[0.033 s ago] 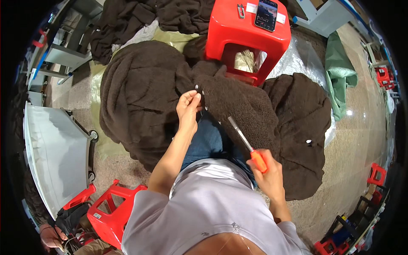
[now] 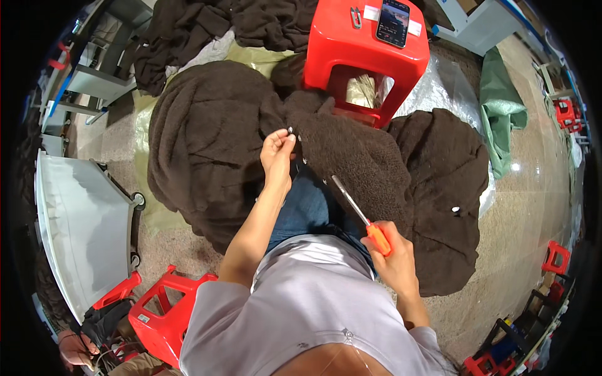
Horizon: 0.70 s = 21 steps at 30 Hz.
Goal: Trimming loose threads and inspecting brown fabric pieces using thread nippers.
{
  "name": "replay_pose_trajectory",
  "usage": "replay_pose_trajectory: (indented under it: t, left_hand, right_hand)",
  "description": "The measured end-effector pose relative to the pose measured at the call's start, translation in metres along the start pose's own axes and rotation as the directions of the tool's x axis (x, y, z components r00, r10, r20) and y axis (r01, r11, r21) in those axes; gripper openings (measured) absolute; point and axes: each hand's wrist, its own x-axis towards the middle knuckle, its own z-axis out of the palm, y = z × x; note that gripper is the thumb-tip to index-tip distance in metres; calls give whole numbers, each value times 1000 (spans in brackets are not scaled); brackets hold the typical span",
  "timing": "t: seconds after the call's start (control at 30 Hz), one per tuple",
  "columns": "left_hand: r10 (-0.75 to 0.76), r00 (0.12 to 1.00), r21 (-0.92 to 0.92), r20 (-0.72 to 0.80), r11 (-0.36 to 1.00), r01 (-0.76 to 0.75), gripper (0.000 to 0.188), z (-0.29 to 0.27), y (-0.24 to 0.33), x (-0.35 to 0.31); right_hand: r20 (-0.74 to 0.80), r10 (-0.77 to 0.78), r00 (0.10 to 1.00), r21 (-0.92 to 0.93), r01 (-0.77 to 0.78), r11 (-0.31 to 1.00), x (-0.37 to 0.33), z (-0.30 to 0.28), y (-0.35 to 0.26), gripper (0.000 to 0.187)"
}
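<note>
Across my lap lies a dark brown fuzzy fabric [image 2: 357,156], with several small shiny pale pieces like studs or buttons along its inner edge. My left hand [image 2: 276,150] is closed in a pinch on that edge, beside one of the shiny pieces. In my right hand [image 2: 396,254] is a screwdriver [image 2: 357,208] with an orange-red handle and a long metal shaft, fingers wrapped round the handle. Its shaft points up and left over the fabric, and the tip is close to one shiny piece; whether they touch I cannot tell.
Ahead stands a red plastic stool [image 2: 364,47] carrying a phone [image 2: 393,24] and small thread snips [image 2: 356,17]. Large brown fabric heaps [image 2: 213,125] lie on both sides. Another red stool [image 2: 166,313] is at lower left, by a white wheeled cart [image 2: 81,225].
The screwdriver has shifted slightly left and down, its tip now nearer a shiny piece. My left hand stays almost in place at the fabric edge.
</note>
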Motion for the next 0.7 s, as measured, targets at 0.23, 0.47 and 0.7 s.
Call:
replay_pose_trajectory:
  t: [0.23,0.47,0.7]
  left_hand:
    - [-359,864,-131,352,896,425,12,-16,-4,37]
    - [-137,955,-93,264,982,166,12,-13,33,7]
    - [-103,950,-175,294,971,160,11,-8,52,-15]
  right_hand:
    - [-26,-24,999,12,24,1000,9,20,5,33]
    - [15,-11,1000,-27,12,1000,16,39,7,32]
    - [41,-73,997,-13,73,997,31,54,1,27]
